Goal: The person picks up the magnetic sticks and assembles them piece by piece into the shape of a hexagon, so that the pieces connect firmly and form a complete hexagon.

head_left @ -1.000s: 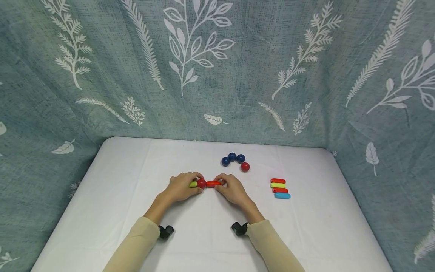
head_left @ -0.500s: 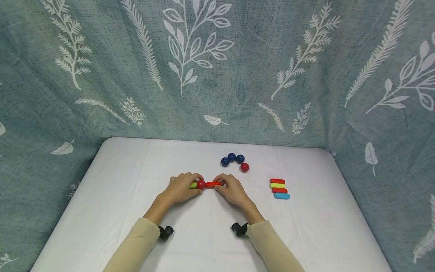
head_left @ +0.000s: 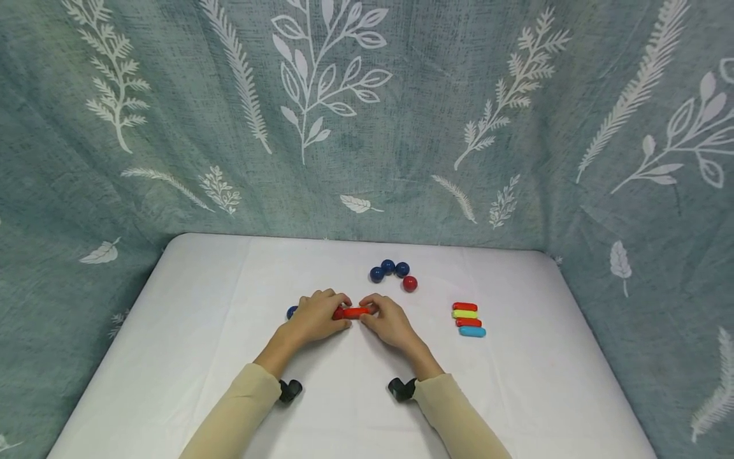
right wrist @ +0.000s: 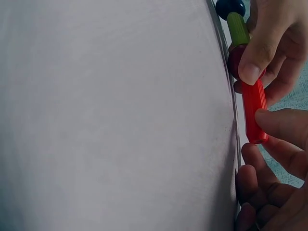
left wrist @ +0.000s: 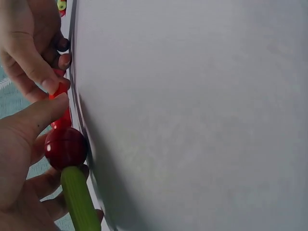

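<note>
A joined row runs between the hands: a dark blue ball (right wrist: 230,8), a green ridged stick (left wrist: 79,199), a red ball (left wrist: 66,148) and a red ridged stick (right wrist: 255,113). My left hand (head_left: 317,315) pinches the red stick beside the red ball, its thumb lying over their junction. At the stick's other end, my right hand (head_left: 390,319) holds it between thumb and fingers. From the head view, the green stick is hidden under the left hand, while the blue ball shows just left of that hand.
Toward the back of the white table (head_left: 229,382) lie several loose blue balls (head_left: 388,267) and one red ball (head_left: 410,284). Right of the hands, a stack-like row holds red sticks (head_left: 465,306), a yellow-green stick (head_left: 465,314) and a blue stick (head_left: 473,332). A patterned curtain hangs behind.
My left hand has shifted right along the row, from around the green stick and red ball onto the red stick. The blue end ball now shows. My right hand keeps its hold.
</note>
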Available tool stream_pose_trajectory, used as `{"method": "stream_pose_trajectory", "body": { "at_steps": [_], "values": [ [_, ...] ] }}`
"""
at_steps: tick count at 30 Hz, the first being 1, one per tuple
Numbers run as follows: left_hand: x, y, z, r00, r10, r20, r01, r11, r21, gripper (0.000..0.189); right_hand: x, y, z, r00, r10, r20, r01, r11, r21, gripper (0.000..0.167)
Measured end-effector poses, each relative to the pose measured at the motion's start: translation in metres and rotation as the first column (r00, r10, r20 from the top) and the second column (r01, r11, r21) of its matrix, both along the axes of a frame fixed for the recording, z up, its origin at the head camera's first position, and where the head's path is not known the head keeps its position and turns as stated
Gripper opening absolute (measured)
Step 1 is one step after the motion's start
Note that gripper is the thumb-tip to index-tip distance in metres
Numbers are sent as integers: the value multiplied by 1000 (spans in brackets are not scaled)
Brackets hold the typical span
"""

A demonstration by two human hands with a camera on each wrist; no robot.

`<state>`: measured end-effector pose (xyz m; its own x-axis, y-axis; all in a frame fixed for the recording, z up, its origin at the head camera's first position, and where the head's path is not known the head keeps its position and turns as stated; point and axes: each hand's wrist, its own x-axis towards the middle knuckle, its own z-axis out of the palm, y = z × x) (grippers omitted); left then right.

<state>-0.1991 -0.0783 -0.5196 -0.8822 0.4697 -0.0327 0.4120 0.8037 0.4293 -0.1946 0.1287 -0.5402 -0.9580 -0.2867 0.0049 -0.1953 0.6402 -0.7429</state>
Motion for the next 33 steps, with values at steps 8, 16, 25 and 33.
{"method": "stream_pose_trajectory", "body": {
  "at_steps": [8, 16, 25, 33],
  "values": [
    [0, 3, -6, 999, -4, -42, 4, 1000, -1, 31, 3, -2, 1, 1000, 13, -7, -14, 1000, -17, 24],
    [-1, 2, -6, 999, 8, -32, -8, 1000, -5, 23, 4, -5, 0, 1000, 6, 1, -6, 1000, -28, 23],
    [-3, 2, -4, 1000, 16, -5, -16, 1000, 4, 23, 6, 3, 0, 1000, -29, -2, 29, 998, -61, 23],
    [-7, 0, -4, 1000, 9, 15, -9, 1000, -1, 26, 9, 21, 4, 997, -75, 10, 76, 992, -104, 22]
  ]
}}
